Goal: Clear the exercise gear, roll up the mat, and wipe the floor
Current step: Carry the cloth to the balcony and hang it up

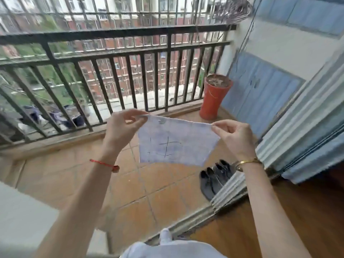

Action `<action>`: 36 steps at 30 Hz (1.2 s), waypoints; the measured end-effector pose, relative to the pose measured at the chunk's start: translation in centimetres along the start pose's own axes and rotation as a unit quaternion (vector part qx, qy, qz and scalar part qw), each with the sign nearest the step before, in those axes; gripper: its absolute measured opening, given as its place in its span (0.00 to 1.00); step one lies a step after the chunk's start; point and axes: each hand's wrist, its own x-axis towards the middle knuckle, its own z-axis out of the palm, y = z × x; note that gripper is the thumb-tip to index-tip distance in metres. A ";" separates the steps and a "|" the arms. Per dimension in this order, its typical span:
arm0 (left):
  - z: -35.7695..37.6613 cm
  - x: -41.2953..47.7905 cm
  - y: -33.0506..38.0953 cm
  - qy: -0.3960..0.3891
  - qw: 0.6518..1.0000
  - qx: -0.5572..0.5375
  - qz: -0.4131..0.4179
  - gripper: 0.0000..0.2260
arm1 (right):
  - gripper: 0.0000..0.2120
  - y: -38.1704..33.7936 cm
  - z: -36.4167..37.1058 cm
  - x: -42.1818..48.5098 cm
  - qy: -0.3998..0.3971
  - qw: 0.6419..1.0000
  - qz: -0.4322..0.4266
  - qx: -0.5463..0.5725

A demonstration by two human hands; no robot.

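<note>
A thin, pale bluish-white square cloth [176, 142] with faint dark crossed lines on it hangs stretched in the air between both hands, above the orange-brown tiled balcony floor [74, 175]. The left hand [122, 129], with a red string bracelet [104, 164] on its wrist, pinches the cloth's upper left corner between thumb and fingertips; the grip is closed tight on the edge, the other fingers curled loosely. The right hand [235, 137], wearing a gold bangle [247, 162], pinches the upper right corner the same way. The cloth's top edge runs taut from one grip to the other, and the rest drops below both hands, its lower edge hanging free and touching nothing.

Behind the cloth stands a black metal balcony railing [115, 58]. A tall orange-red plant pot [214, 96] sits in the far right corner beside a blue-panelled wall [260, 94]. A pair of dark shoes [216, 176] lies on the tiles below the right wrist, next to the grey sliding-door track [229, 190]. Wooden flooring [297, 211] lies on the near side of the track.
</note>
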 end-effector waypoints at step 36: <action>35.7 68.9 2.4 -0.189 0.940 -0.204 0.196 0.06 | 0.04 8.2 -1.9 57.6 0.334 0.927 -0.021 -0.170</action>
